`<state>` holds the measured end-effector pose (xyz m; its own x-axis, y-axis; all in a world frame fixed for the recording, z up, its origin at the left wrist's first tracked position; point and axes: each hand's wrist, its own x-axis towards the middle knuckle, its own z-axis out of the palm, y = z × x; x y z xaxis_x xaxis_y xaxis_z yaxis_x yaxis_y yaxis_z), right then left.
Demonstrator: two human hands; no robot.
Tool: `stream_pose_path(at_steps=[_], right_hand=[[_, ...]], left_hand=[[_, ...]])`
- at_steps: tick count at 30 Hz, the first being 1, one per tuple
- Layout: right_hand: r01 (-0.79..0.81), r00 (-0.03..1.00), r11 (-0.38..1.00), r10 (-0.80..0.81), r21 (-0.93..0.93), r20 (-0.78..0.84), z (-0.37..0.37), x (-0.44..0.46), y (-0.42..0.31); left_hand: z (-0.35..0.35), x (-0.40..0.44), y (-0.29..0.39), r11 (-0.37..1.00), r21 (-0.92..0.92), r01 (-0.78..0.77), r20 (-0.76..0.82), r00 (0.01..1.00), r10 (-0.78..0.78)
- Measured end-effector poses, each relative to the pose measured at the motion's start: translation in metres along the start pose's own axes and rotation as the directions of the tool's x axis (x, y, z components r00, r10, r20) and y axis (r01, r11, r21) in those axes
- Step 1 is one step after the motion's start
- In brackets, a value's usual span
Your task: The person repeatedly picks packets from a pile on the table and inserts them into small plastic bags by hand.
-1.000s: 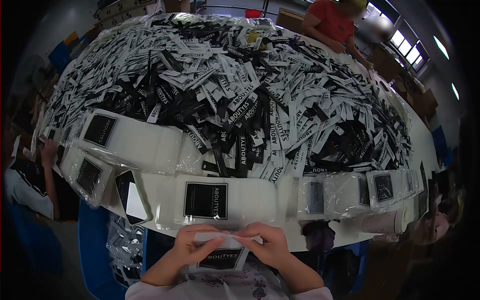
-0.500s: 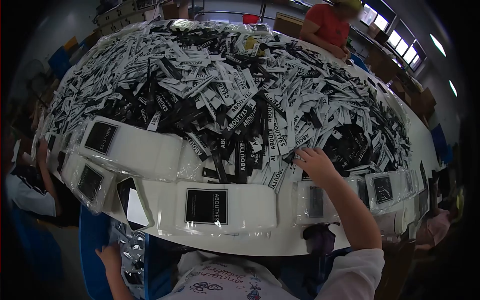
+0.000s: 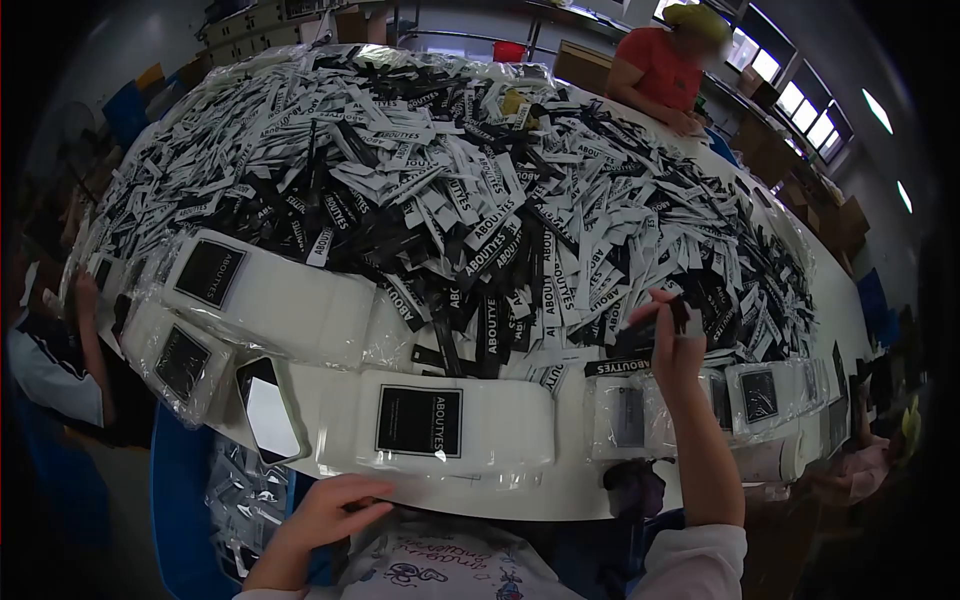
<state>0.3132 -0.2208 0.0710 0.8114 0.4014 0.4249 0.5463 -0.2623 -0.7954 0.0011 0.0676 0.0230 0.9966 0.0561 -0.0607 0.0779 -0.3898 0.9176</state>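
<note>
My right hand (image 3: 677, 335) is raised over the near right part of the pile, its fingers closed on a black packet (image 3: 683, 316). My left hand (image 3: 338, 508) is at the table's near edge, thumb and fingers apart, with nothing seen in it. Just beyond it lies a stack of clear bags (image 3: 500, 424) with a black ABOUTYES label (image 3: 419, 421). A large pile of black and white ABOUTYES strips (image 3: 490, 215) covers the table. More bagged stacks lie at the left (image 3: 300, 310) and right (image 3: 625, 415).
A phone-like device (image 3: 271, 411) lies left of the middle stack. Below the edge is a blue bin (image 3: 180, 505) with packets. A dark purple object (image 3: 634, 488) sits at the near right edge. People are at the far right (image 3: 658, 65), left (image 3: 60, 370) and right (image 3: 865, 468).
My left hand has come up from the blue bin to the table edge. My right hand has lifted off the pile and now holds a black packet.
</note>
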Motion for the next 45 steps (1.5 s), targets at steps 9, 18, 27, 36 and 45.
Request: stream_pose_path(at_steps=[9,18,27,36,45], right_hand=[[-0.146,0.989,0.967,0.144,-0.208,-0.026,0.079,-0.172,0.000],[-0.369,0.781,0.790,0.549,0.490,-0.299,0.080,-0.180,-0.013],[-0.630,0.772,0.739,0.630,0.238,0.086,0.109,-0.164,-0.073],[-0.482,0.799,0.868,0.380,0.118,0.466,0.098,-0.166,-0.093],[-0.474,0.772,0.824,0.219,0.310,0.596,0.091,-0.158,-0.068]], left_hand=[[0.039,0.061,-0.006,0.730,0.595,-0.337,0.083,0.929,0.361],[0.047,0.057,0.002,0.685,0.627,-0.370,0.042,0.895,0.445],[0.071,0.041,0.015,0.649,0.617,-0.445,0.133,0.872,0.471],[0.080,0.062,0.011,0.801,0.263,-0.538,0.068,0.839,0.540],[0.058,0.052,0.029,0.868,0.135,-0.478,0.099,0.878,0.468]])
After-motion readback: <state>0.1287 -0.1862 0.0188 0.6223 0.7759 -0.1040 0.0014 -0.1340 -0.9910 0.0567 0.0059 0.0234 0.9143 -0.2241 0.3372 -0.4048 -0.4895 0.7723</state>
